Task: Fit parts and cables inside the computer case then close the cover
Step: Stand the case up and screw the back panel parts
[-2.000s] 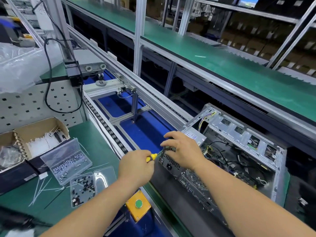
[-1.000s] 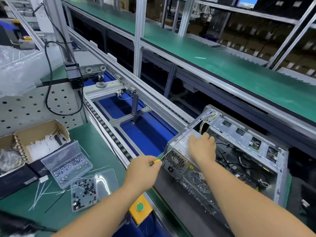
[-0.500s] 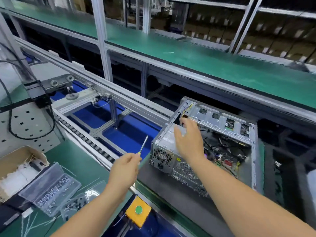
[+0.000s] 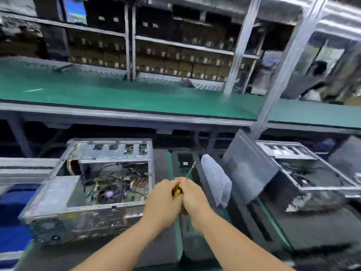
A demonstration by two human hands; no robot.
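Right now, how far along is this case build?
Done, it seems: the open case already holds a board and cables. In hand: both hands meet on a yellow screwdriver right of the case, left hand and right hand gripping it. Left: the case top is uncovered; a grey panel, perhaps the cover, leans further right.

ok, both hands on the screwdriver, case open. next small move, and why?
Probably let the left hand release the screwdriver so the right hand keeps it. Both meet on its yellow handle beside the open computer case, whose cover is off and cables exposed, so a free hand is needed inside.
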